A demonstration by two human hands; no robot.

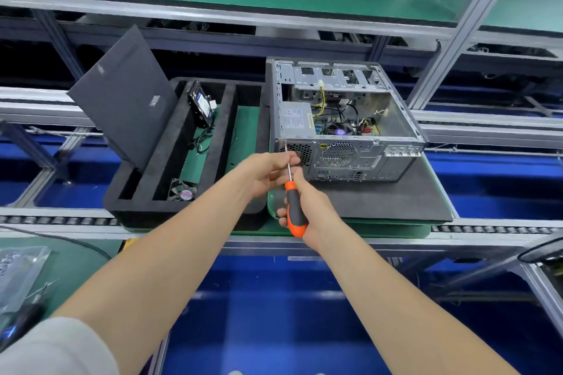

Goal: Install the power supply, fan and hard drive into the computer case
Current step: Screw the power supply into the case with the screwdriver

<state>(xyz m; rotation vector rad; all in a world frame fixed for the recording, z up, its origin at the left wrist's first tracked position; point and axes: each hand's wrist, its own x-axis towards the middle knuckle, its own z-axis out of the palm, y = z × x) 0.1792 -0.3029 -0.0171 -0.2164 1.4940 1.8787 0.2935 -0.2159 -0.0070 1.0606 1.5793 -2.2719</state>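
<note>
Computer case (344,119), open side up, lies on a dark mat (396,198) at 1 o'clock from frame centre, with the power supply (297,119) inside along its 9 o'clock edge. Right hand (307,210) grips the handle of an orange-and-black screwdriver (294,207). Left hand (268,170) pinches its shaft, tip at the rear panel's 10 o'clock corner. Foam tray (134,213), at the case's 9 o'clock, holds the hard drive (201,106) (12 o'clock end), fan (182,192) (6 o'clock end) and a tilted black side panel (122,94)

Head-worn view, forward and down
</note>
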